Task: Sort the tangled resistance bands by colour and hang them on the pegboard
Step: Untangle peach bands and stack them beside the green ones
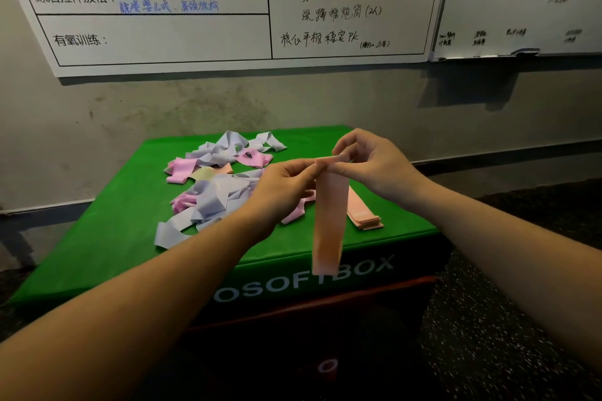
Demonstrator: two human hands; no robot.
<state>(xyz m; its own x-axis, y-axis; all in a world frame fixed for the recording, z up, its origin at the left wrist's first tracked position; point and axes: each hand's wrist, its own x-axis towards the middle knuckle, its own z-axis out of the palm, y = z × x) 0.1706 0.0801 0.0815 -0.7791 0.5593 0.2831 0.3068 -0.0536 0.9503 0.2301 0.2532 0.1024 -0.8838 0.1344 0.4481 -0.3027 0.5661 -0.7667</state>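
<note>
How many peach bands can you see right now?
3, possibly more: one peach band hanging from both hands, left hand and right hand; a flat stack behind it whose layers can't be counted; one half-buried in the tangle.

A tangle of bands [215, 185] lies on the bench [107, 238], a flat stack of bands [363, 215] to its right, and whiteboards [195, 3] hang on the wall behind.

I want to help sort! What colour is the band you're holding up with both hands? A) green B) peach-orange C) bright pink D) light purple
B: the band hanging from the left hand and right hand is peach-orange, like the flat stack on the green box.
</note>
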